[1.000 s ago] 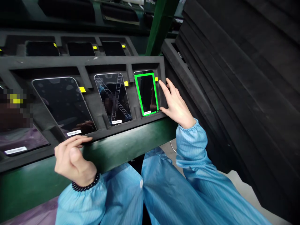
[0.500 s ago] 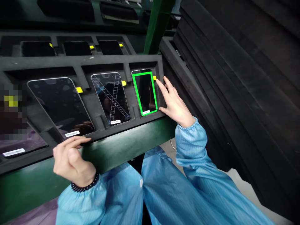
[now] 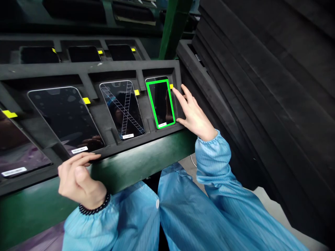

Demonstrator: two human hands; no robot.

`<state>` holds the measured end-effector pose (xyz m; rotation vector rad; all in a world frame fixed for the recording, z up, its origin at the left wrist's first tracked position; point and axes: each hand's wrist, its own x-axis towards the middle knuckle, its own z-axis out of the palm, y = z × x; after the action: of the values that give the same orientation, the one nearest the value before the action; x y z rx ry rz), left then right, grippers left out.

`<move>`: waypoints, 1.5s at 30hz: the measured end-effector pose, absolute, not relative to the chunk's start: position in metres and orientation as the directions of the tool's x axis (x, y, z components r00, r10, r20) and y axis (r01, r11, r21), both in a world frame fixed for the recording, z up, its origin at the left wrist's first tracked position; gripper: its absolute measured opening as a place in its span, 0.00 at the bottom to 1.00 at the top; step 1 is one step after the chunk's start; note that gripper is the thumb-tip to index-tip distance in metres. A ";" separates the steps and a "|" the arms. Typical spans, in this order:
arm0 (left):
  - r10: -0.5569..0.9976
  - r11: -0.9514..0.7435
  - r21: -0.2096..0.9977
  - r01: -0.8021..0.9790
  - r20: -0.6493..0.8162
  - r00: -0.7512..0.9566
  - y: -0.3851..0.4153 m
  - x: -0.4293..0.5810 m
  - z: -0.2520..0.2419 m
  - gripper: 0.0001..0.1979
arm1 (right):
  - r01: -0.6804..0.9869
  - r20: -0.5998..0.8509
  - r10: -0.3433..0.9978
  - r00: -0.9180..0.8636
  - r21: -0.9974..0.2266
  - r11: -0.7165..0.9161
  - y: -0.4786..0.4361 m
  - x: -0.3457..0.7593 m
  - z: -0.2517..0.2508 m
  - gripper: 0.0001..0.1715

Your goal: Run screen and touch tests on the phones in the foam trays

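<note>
Resting spread and relaxed, the fingers of the right hand (image 3: 195,116) lie against the foam wall just right of the green-framed phone (image 3: 160,103), the forefinger tip near the small yellow tab (image 3: 171,86) at the phone's upper right corner and the thumb at its lower right corner; nothing is pinched. Compared with a second ago the hand has barely shifted, only sliding left with the camera's slight turn, so the phone sits seated in the rightmost slot of the black foam tray (image 3: 99,68), not lifted. The left hand (image 3: 78,176) keeps its loose curl, fingertips touching the tray's front lip below the large dark screen (image 3: 65,116), holding nothing. Between them stands the phone with crossed ladder lines (image 3: 122,109). Room is tight on the right: stacked black foam sheets (image 3: 261,87) rise close beside the wrist, and a green post (image 3: 170,29) stands behind. The green bench edge (image 3: 146,157) runs just under both hands, with open space toward the lap.
</note>
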<state>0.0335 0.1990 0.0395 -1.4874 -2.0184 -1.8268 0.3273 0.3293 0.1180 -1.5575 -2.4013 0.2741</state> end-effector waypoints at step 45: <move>0.597 -0.170 0.753 0.636 0.591 -0.542 0.200 0.030 0.036 0.18 | 0.879 0.407 0.845 -0.347 -0.174 0.445 0.327 0.300 0.106 0.22</move>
<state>0.0300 0.1997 0.0357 -1.4881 -2.0034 -1.8552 0.3003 0.3273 0.1060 -1.4501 -2.2624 -0.1039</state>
